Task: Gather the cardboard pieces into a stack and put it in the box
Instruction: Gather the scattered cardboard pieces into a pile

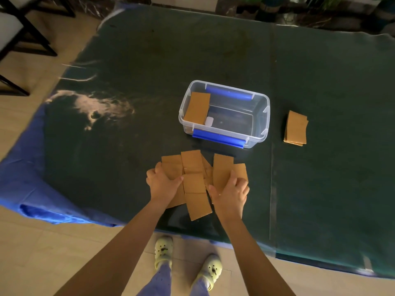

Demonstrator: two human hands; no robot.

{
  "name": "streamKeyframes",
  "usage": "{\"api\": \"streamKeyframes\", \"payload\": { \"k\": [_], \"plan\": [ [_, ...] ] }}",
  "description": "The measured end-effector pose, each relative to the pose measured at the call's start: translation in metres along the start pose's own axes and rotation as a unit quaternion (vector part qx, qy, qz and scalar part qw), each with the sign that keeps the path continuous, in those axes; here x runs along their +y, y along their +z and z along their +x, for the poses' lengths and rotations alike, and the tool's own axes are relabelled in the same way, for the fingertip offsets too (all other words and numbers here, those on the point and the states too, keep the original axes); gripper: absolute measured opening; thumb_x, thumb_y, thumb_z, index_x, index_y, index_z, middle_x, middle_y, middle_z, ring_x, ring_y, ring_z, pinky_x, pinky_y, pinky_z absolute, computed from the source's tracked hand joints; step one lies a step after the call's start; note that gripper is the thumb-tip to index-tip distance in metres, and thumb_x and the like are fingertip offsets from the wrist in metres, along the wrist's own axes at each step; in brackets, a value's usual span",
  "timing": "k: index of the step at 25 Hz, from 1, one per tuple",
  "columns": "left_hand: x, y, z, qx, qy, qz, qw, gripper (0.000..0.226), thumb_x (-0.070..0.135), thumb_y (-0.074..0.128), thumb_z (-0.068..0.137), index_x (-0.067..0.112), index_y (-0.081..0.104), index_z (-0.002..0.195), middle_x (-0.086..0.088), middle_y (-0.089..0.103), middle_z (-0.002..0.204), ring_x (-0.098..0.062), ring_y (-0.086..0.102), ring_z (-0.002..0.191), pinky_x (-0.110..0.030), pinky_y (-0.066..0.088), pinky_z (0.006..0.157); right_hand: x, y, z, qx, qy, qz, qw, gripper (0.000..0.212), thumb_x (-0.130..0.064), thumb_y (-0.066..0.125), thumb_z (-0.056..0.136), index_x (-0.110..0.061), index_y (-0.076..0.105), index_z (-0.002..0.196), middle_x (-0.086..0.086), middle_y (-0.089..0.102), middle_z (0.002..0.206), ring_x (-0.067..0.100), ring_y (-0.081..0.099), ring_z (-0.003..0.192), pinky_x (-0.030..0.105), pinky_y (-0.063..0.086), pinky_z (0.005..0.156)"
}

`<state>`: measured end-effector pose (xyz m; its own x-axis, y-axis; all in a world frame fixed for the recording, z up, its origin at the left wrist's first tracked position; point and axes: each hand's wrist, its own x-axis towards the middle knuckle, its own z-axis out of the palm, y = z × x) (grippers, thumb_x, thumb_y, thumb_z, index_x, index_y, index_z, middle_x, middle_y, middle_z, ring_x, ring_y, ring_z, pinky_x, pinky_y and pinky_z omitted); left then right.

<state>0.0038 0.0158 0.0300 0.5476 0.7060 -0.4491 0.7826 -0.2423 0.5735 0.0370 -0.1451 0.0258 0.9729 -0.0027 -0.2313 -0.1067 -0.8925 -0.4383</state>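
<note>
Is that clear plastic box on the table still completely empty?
No, the clear box already holds some cardboard leaning against its left wall, plus a small white object on its floor.

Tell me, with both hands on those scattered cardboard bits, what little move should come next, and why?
Probably push the two hands toward each other. The left hand and right hand rest on opposite sides of the loose cardboard pieces, which overlap at odd angles instead of forming a stack. Squaring them up comes first; the clear box sits open just beyond, one stack already inside.
</note>
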Motion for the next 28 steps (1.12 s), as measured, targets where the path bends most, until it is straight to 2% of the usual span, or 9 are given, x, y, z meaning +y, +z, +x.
{"api": "streamKeyframes", "payload": {
  "k": [5, 10, 12, 14, 17, 20, 23, 26, 28],
  "plan": [
    [0.007, -0.002, 0.005, 0.0, -0.016, -0.028, 0.999, 0.086, 0.015, 0.075, 0.077, 0.012, 0.02, 0.144, -0.02, 0.034, 0.139, -0.035, 0.049, 0.117, -0.043, 0.044, 0.095, -0.022, 0.014, -0.003, -0.019, -0.021, -0.006, 1.0, 0.075, -0.042, 0.065, 0.081, -0.017, 0.03, 0.141, 0.015, 0.038, 0.136, 0.03, 0.038, 0.122, 0.042, 0.035, 0.105],
    [0.001, -0.009, 0.007, 0.005, 0.018, -0.025, 1.0, 0.081, 0.014, 0.072, 0.08, 0.013, 0.023, 0.144, -0.017, 0.037, 0.142, -0.033, 0.046, 0.124, -0.042, 0.042, 0.098, -0.022, 0.014, -0.009, -0.032, 0.003, 0.049, 0.998, 0.087, -0.033, 0.073, 0.075, -0.017, 0.023, 0.144, 0.016, 0.039, 0.127, 0.028, 0.038, 0.114, 0.043, 0.041, 0.099],
    [-0.002, -0.01, 0.006, 0.007, 0.016, -0.041, 0.999, 0.077, 0.014, 0.068, 0.083, 0.012, 0.022, 0.145, -0.016, 0.038, 0.144, -0.032, 0.043, 0.127, -0.042, 0.04, 0.1, -0.015, 0.01, -0.009, -0.044, 0.011, 0.098, 0.994, 0.088, -0.03, 0.072, 0.075, -0.02, 0.018, 0.145, 0.015, 0.038, 0.127, 0.023, 0.033, 0.11, 0.042, 0.045, 0.094],
    [-0.003, -0.011, 0.005, 0.009, 0.013, -0.062, 0.998, 0.071, 0.012, 0.061, 0.088, 0.011, 0.021, 0.146, -0.015, 0.037, 0.145, -0.031, 0.04, 0.13, -0.042, 0.037, 0.103, -0.012, 0.003, -0.004, -0.022, 0.014, 0.145, 0.989, 0.087, -0.031, 0.07, 0.076, -0.024, 0.017, 0.145, 0.012, 0.04, 0.128, 0.015, 0.026, 0.104, 0.039, 0.043, 0.088],
    [-0.003, -0.009, 0.002, 0.0, 0.012, -0.082, 0.997, 0.06, 0.014, 0.05, 0.094, 0.014, 0.02, 0.147, -0.014, 0.037, 0.144, -0.029, 0.044, 0.125, -0.04, 0.039, 0.1, -0.031, 0.004, 0.003, 0.011, -0.048, 0.172, 0.984, 0.089, -0.034, 0.069, 0.074, -0.026, 0.017, 0.146, 0.006, 0.041, 0.125, 0.012, 0.024, 0.104, 0.033, 0.037, 0.084],
    [0.001, -0.001, -0.009, 0.003, 0.017, -0.155, 0.988, 0.047, 0.022, 0.036, 0.1, 0.018, 0.027, 0.145, -0.009, 0.037, 0.143, -0.025, 0.044, 0.124, -0.038, 0.036, 0.102, -0.066, 0.022, -0.004, -0.044, -0.106, 0.088, 0.989, 0.085, -0.043, 0.064, 0.08, -0.022, 0.015, 0.146, 0.008, 0.039, 0.13, 0.021, 0.035, 0.114, 0.036, 0.039, 0.094],
    [0.002, 0.002, -0.015, 0.026, 0.013, -0.227, 0.973, 0.044, 0.019, 0.032, 0.101, 0.021, 0.028, 0.144, -0.008, 0.04, 0.145, -0.026, 0.039, 0.131, -0.047, 0.032, 0.111, -0.077, 0.038, -0.016, -0.064, -0.126, 0.005, 0.99, 0.075, -0.05, 0.054, 0.087, -0.018, 0.021, 0.145, 0.011, 0.037, 0.138, 0.026, 0.036, 0.126, 0.039, 0.036, 0.104],
    [0.001, 0.0, -0.014, 0.024, -0.002, -0.2, 0.979, 0.056, 0.023, 0.045, 0.097, 0.021, 0.02, 0.147, -0.005, 0.031, 0.151, -0.023, 0.028, 0.138, -0.047, 0.027, 0.113, -0.056, 0.019, 0.004, 0.016, -0.124, 0.015, 0.992, 0.055, -0.034, 0.052, 0.091, -0.018, 0.035, 0.14, 0.01, 0.038, 0.146, 0.028, 0.036, 0.131, 0.043, 0.037, 0.104],
    [0.004, 0.0, -0.01, 0.021, -0.01, -0.151, 0.988, 0.071, 0.027, 0.059, 0.089, 0.017, 0.018, 0.147, -0.008, 0.028, 0.151, -0.026, 0.025, 0.138, -0.051, 0.029, 0.111, -0.024, -0.002, 0.034, 0.011, -0.096, -0.052, 0.994, 0.057, -0.021, 0.052, 0.091, -0.017, 0.032, 0.144, 0.008, 0.031, 0.154, 0.029, 0.026, 0.14, 0.048, 0.028, 0.112]
  ]
}}
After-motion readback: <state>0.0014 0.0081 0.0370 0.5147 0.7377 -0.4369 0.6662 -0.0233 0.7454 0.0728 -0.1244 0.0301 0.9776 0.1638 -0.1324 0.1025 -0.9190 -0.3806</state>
